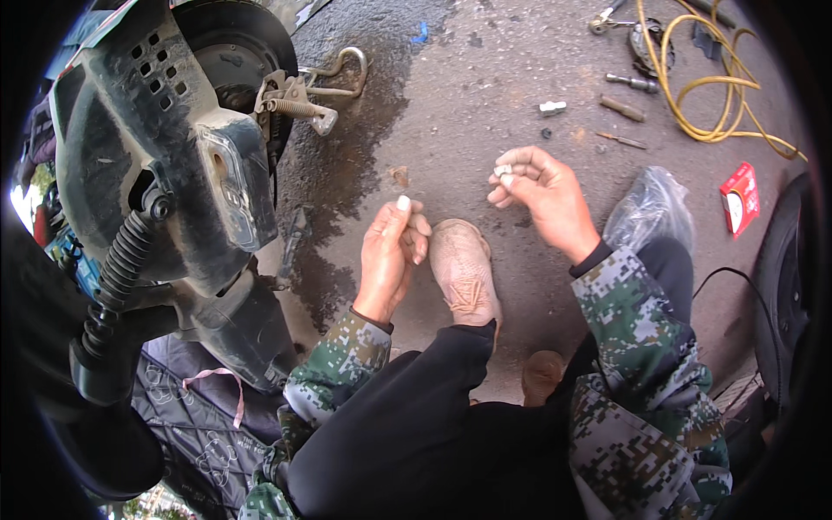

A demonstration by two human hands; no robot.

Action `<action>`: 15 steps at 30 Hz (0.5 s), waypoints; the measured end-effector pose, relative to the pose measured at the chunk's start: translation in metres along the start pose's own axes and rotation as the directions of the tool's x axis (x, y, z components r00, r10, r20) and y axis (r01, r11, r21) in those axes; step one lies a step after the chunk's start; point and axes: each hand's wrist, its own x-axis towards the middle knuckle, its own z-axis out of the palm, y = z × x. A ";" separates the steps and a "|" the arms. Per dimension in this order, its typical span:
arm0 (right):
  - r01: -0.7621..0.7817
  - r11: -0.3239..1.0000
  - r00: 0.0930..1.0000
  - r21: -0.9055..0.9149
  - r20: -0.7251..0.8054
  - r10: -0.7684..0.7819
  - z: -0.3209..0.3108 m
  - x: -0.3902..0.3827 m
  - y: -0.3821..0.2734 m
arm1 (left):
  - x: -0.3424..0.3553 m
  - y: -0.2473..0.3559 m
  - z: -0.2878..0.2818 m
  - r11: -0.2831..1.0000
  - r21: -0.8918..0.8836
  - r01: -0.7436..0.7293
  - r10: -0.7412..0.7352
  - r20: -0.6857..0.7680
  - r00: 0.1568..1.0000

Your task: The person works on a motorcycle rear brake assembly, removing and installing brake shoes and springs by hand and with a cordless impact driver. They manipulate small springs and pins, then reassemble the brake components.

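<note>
My left hand [392, 253] hovers above the ground beside my dusty shoe [464, 270], pinching a small white piece [403, 203] at its fingertips. My right hand [544, 192] is raised further right, its fingers closed on a small white part [503, 172]. Both sleeves are camouflage patterned. The rear of a black scooter [165, 165], with its tail light [234, 186] and rear wheel [236, 48], stands tilted at my left.
A dark wet patch [347, 130] spreads over the asphalt beside the scooter. Far right lie a coiled yellow hose [693, 87], several hand tools [631, 83], a small white part [552, 107], a red box [739, 198] and a clear plastic bag [652, 210]. A tyre [780, 286] borders the right edge.
</note>
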 end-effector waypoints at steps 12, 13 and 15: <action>0.004 0.999 0.996 0.048 0.088 -0.008 0.031 0.013 -0.020 | 0.043 0.057 -0.063 0.930 -0.193 -0.312 0.244 -0.310 0.919; 0.018 0.997 0.996 0.073 0.080 -0.023 0.032 0.014 -0.022 | 0.047 0.061 -0.065 0.922 -0.227 -0.313 0.241 -0.298 0.924; 0.009 1.000 0.998 0.012 0.070 -0.010 0.032 0.015 -0.028 | 0.058 0.068 -0.067 0.924 -0.245 -0.293 0.219 -0.288 0.932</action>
